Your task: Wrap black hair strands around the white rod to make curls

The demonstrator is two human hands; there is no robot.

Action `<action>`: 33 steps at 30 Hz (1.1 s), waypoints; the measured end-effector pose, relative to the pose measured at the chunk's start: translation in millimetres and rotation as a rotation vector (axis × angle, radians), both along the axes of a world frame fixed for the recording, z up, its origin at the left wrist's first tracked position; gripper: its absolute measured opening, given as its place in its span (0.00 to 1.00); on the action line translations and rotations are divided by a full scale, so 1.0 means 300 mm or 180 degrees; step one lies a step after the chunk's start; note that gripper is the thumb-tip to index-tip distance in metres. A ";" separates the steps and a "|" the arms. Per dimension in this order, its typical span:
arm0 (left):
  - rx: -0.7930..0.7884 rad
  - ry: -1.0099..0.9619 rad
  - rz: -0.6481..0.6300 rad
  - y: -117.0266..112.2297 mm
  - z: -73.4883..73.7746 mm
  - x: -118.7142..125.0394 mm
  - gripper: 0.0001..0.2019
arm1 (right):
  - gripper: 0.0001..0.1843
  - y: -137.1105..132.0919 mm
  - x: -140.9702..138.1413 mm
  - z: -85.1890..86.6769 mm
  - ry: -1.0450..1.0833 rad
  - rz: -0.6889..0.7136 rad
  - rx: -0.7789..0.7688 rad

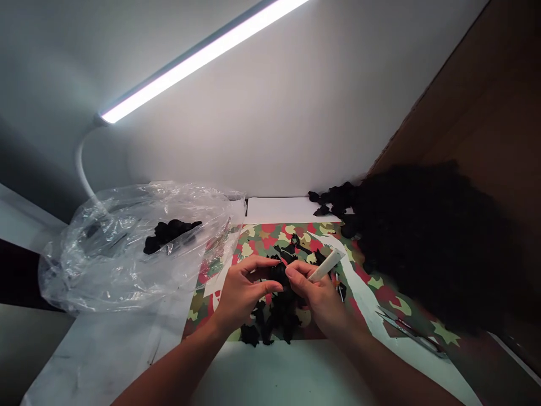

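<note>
Between the thumb and fingers of my left hand (239, 290) is a small, dark, rounded black piece (279, 273); its exact kind is unclear. My right hand (323, 296) grips a slim tool with a flat white handle (327, 265). Its fingertips meet the black piece, and the tool's working end is hidden there. Beneath both hands, black scraps (270, 324) lie on a camouflage-patterned sheet (198, 307). More dark bits (291, 245) are scattered just beyond the fingers.
A large heap of black pieces (422, 242) rises on the right. Metal scissors (412, 332) lie in front of it. To the left, a clear plastic bag (105, 276) carries several black pieces (169, 234). A lit bar lamp (203, 62) hangs overhead on a bent neck.
</note>
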State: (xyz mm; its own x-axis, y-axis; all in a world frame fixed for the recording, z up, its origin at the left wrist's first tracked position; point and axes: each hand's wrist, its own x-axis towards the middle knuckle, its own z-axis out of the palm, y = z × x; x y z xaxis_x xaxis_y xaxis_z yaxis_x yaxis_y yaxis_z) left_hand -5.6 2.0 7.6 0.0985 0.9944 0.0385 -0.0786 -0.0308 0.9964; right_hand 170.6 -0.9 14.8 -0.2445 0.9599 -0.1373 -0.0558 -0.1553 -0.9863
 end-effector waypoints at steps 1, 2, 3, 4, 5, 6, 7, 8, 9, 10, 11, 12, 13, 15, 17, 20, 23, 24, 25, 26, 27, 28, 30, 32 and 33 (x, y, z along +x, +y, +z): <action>-0.0037 -0.0109 0.0047 -0.003 0.001 0.004 0.18 | 0.25 0.000 0.000 0.000 0.0158 -0.0008 -0.0075; -0.0057 -0.0197 0.0098 -0.005 0.002 0.008 0.18 | 0.26 0.000 0.000 0.000 0.0297 -0.0013 -0.0149; -0.0059 -0.0266 0.0150 -0.007 0.002 0.011 0.17 | 0.27 0.000 0.000 0.001 0.0406 -0.0004 -0.0233; -0.0052 -0.0319 0.0200 -0.008 0.002 0.012 0.17 | 0.27 0.001 0.000 0.003 0.0487 0.0004 -0.0316; -0.0049 -0.0360 0.0236 -0.009 0.002 0.013 0.16 | 0.28 0.002 -0.001 0.005 0.0541 0.0023 -0.0394; -0.0055 -0.0392 0.0260 -0.009 0.001 0.013 0.16 | 0.29 0.002 -0.001 0.007 0.0575 0.0042 -0.0458; -0.0071 -0.0422 0.0271 -0.008 -0.002 0.012 0.16 | 0.29 0.003 -0.002 0.009 0.0603 0.0057 -0.0505; -0.0101 -0.0446 0.0265 -0.008 -0.005 0.011 0.16 | 0.30 0.004 -0.002 0.011 0.0624 0.0075 -0.0539; -0.0140 -0.0467 0.0254 -0.007 -0.008 0.011 0.16 | 0.30 0.005 -0.003 0.011 0.0645 0.0087 -0.0565; -0.0176 -0.0483 0.0243 -0.007 -0.012 0.011 0.16 | 0.30 0.005 -0.004 0.011 0.0669 0.0089 -0.0581; -0.0207 -0.0489 0.0232 -0.008 -0.016 0.012 0.16 | 0.31 0.005 -0.006 0.010 0.0690 0.0086 -0.0591; -0.0229 -0.0490 0.0222 -0.009 -0.020 0.014 0.16 | 0.31 0.004 -0.007 0.007 0.0699 0.0082 -0.0594; -0.0242 -0.0479 0.0193 -0.009 -0.023 0.017 0.17 | 0.31 0.004 -0.008 0.004 0.0682 0.0092 -0.0586; -0.0155 -0.0380 0.0167 -0.007 -0.025 0.020 0.16 | 0.28 0.005 -0.005 -0.004 0.0517 0.0109 -0.0470; 0.0234 -0.0101 0.0284 0.003 -0.015 0.005 0.12 | 0.24 0.013 0.009 -0.013 0.0167 0.0037 -0.0150; 0.1254 0.0759 0.0924 0.038 0.022 -0.087 0.05 | 0.27 0.042 0.059 -0.022 -0.0498 -0.0332 0.0476; 0.1930 0.1861 0.2031 0.093 0.072 -0.257 0.05 | 0.38 0.082 0.124 -0.028 -0.1147 -0.0464 0.0956; 0.1985 0.2092 0.2432 0.111 0.086 -0.315 0.06 | 0.40 0.093 0.140 -0.028 -0.1345 -0.0373 0.1023; 0.1982 0.2220 0.2780 0.128 0.098 -0.366 0.07 | 0.40 0.102 0.150 -0.029 -0.1483 -0.0306 0.1058; 0.1923 0.2182 0.3009 0.140 0.106 -0.402 0.09 | 0.39 0.107 0.153 -0.028 -0.1513 -0.0301 0.1078; 0.1827 0.1948 0.3145 0.148 0.111 -0.420 0.13 | 0.38 0.109 0.151 -0.028 -0.1432 -0.0353 0.1111; 0.1677 0.1596 0.3094 0.150 0.112 -0.418 0.17 | 0.36 0.107 0.144 -0.027 -0.1257 -0.0446 0.1176; 0.1308 0.0810 0.2406 0.132 0.102 -0.356 0.23 | 0.36 0.096 0.122 -0.026 -0.0828 -0.0589 0.1346; 0.0807 0.0539 0.1239 0.090 0.079 -0.242 0.17 | 0.41 0.076 0.103 -0.026 -0.0606 -0.0473 0.1318; 0.0538 0.0462 0.0556 0.064 0.065 -0.179 0.16 | 0.42 0.066 0.096 -0.026 -0.0622 -0.0382 0.1223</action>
